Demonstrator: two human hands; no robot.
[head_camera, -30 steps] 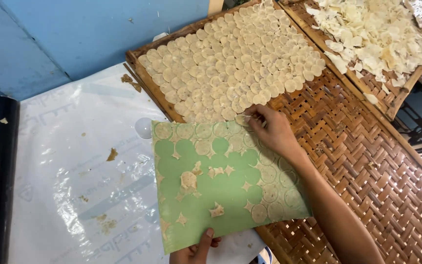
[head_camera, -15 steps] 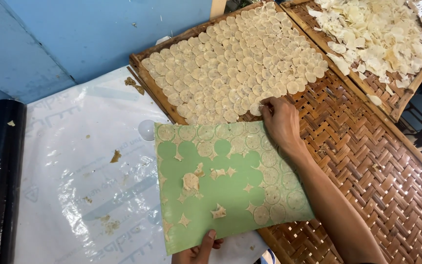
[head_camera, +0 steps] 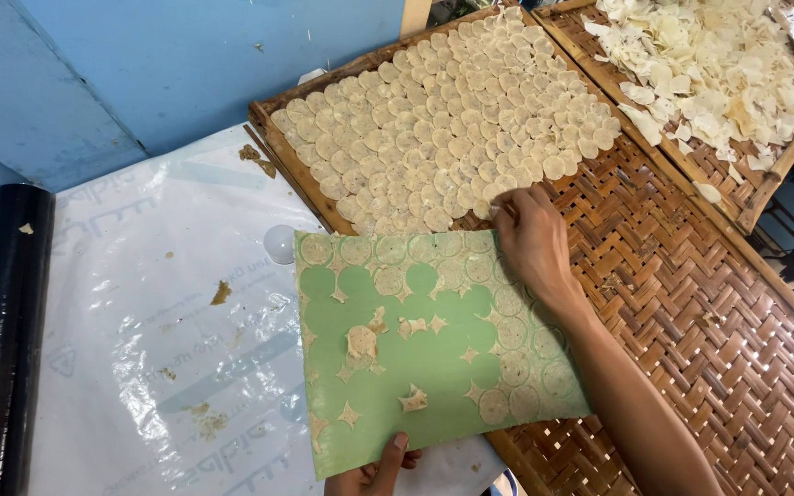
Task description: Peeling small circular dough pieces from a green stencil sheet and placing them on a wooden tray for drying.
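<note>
My left hand (head_camera: 380, 467) grips the near edge of a green sheet (head_camera: 415, 367) that carries thin round dough discs and star-shaped scraps. My right hand (head_camera: 530, 241) is above the sheet's far right corner, its fingertips pinching a pale disc at the edge of the laid-out rows. Several round discs (head_camera: 443, 129) lie in tight rows on the woven bamboo tray (head_camera: 691, 303).
A second bamboo tray (head_camera: 765, 174) at the top right holds a heap of pale scraps (head_camera: 719, 64). A black roll (head_camera: 2, 340) lies at the left on a clear plastic sheet (head_camera: 140, 303) with crumbs. A blue wall (head_camera: 186, 64) is behind.
My right hand has moved from the green sheet's far edge up to the border of the disc rows on the tray. The left hand and sheet have barely shifted.
</note>
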